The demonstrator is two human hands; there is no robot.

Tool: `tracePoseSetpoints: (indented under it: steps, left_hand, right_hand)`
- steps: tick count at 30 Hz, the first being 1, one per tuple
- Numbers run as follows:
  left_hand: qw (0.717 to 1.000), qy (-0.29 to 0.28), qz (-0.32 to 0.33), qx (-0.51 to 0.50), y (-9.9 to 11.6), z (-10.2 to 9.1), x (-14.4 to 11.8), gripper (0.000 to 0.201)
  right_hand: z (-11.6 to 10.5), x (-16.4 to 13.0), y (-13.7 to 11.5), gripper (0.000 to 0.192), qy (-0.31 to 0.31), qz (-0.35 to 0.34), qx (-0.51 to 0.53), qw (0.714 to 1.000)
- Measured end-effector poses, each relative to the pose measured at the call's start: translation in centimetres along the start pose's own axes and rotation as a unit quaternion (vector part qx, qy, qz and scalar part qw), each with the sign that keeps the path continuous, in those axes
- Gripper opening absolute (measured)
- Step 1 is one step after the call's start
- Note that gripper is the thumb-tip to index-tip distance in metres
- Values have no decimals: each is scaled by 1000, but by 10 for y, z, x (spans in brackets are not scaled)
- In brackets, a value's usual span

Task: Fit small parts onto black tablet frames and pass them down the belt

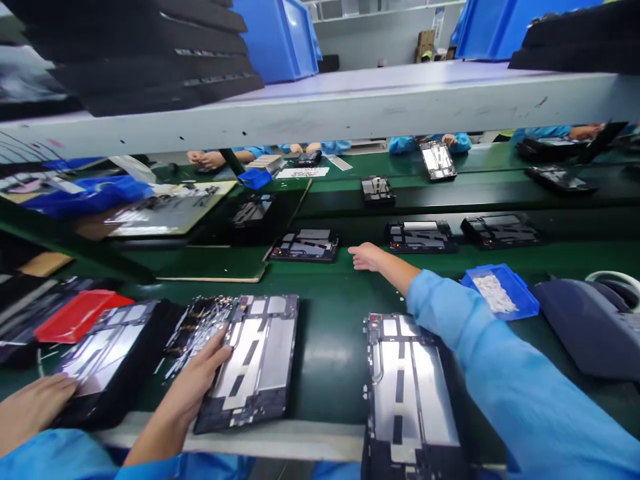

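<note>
In the lower left of the frame, the left hand (197, 375) grips the left edge of a flat, black rectangular device with silver inner panels (267, 360), lying on a dark green worktop (327, 333). Beside it sits a pile of thin metallic strips (197, 330). Near the centre, the right hand (367, 257) reaches out, fingers partly curled; blur leaves me unable to tell whether they hold anything. A blue plastic tray of small whitish pieces (524, 301) stands at right. A co-worker's hand (37, 405) touches another device (117, 353) at far left.
</note>
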State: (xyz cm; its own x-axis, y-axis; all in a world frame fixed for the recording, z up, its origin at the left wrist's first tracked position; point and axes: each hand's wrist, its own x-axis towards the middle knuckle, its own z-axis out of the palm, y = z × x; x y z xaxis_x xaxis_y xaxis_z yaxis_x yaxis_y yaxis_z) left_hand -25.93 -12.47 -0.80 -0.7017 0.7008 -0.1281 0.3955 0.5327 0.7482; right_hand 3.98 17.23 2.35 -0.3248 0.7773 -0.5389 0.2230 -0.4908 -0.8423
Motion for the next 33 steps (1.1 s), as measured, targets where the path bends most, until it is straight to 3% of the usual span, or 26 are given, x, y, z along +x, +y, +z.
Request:
tracePoseSetpoints:
  steps: [3, 5, 8, 10, 11, 13, 15, 16, 18, 20, 22, 24, 26, 29, 31, 33]
  left_hand:
    - [998, -48, -23, -19, -19, -9, 17, 56]
    - [999, -47, -2, 4, -20, -10, 20, 50]
    - [999, 6, 47, 19, -5, -8, 16, 49]
    - [998, 22, 40, -45, 16, -1, 6, 54]
    - [994, 3, 20, -109, 28, 6, 0, 57]
    - [956, -88, -45, -277, 56, 27, -14, 54]
    - [884, -181, -116, -415, 87, 54, -27, 42]
    - [851, -211, -139, -461, 102, 68, -33, 37]
    - [808, -235, -126, -525, 132, 95, -46, 35]
    - [796, -217, -61, -562, 155, 113, -62, 39]
    - [805, -205, -1, -558, 165, 119, -82, 45]
    - [826, -260, 26, -500, 162, 116, -103, 51]
    - [838, -363, 48, -403, 151, 108, -121, 51]
    - [841, -472, 123, -233, 131, 105, -142, 48]
    - [858, -462, 179, -134, 117, 112, -154, 52]
    - [891, -397, 215, -51, 101, 125, -165, 59]
  right_hand:
    - [36, 33, -7, 38, -5, 15, 19, 1000]
    - [57, 41, -9, 39, -10, 16, 28, 999]
    - [79, 44, -16, 40, -13, 14, 42, 999]
    - [88, 41, -23, 40, -15, 11, 52, 998]
    - [90, 38, -26, 39, -14, 7, 58, 998]
    - [92, 24, -31, 35, -9, -9, 72, 997]
    - [90, -2, -28, 27, -2, -36, 86, 996]
    - [86, -20, -22, 23, -1, -51, 92, 995]
    - [74, -63, -1, 22, -14, -96, 107, 989]
    - [51, -113, 29, 32, -51, -162, 133, 976]
    - [18, -164, 63, 52, -86, -199, 156, 964]
    - [-22, -212, 98, 60, -90, -190, 182, 961]
    - [-62, -254, 135, 65, -28, -194, 223, 955]
    - [-98, -297, 192, 70, -10, -143, 171, 975]
    - [-105, -310, 227, 65, 12, -112, 112, 987]
    - [-102, -310, 254, 62, 45, -116, 64, 990]
